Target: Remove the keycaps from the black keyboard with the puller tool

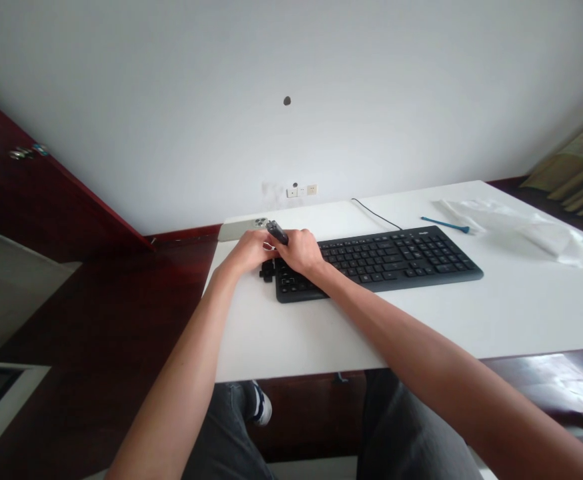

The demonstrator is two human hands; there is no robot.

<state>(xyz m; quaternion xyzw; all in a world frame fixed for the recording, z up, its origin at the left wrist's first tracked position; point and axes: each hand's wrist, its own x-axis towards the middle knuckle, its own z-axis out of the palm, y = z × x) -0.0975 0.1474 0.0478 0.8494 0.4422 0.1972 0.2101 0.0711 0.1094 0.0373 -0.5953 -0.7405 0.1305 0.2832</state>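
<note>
Showing at far left: a dark red wooden panel with a metal handle stands beside the tabletop.

Phone: a silver smartphone lies on its face near the far edge, with the camera lenses upward, just behind the left hand.

Small pieces: small black pieces sit in a little heap on the tabletop, just beside the left end of the keyboard.

Hands: the left hand and the right hand are close together above that end, both narrow, with their fingers closed around a small dark object. I cannot tell its exact kind.

Keyboard: a black keyboard lies flat, under the right hand at its left end.

Cable: a thin black cable curves on the tabletop behind the keyboard.

Right side: a blue pen lies next to a crumpled white plastic sheet.
</note>
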